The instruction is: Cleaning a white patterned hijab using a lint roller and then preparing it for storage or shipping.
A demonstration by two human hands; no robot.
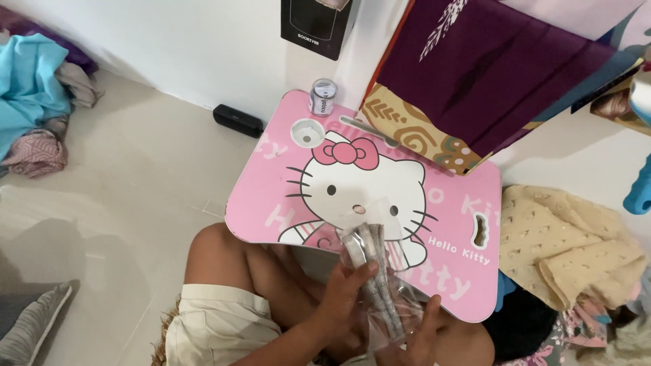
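Note:
My left hand (346, 291) grips a clear plastic bag (380, 285) that holds a grey, folded bundle, with my thumb pressed on its front. My right hand (424, 332) supports the bag's lower end from beneath. Both hands hover over my lap at the near edge of a small pink lap table (271, 183) printed with a white cartoon cat. A small silver can (323, 97) stands at the table's far edge, next to a round cup hole (307, 132).
Purple and patterned cloth (475, 74) hangs over the table's far right corner. A beige knitted cloth (563, 244) lies to the right, a heap of clothes (34, 102) far left. A black oblong box (237, 120) sits by the white wall.

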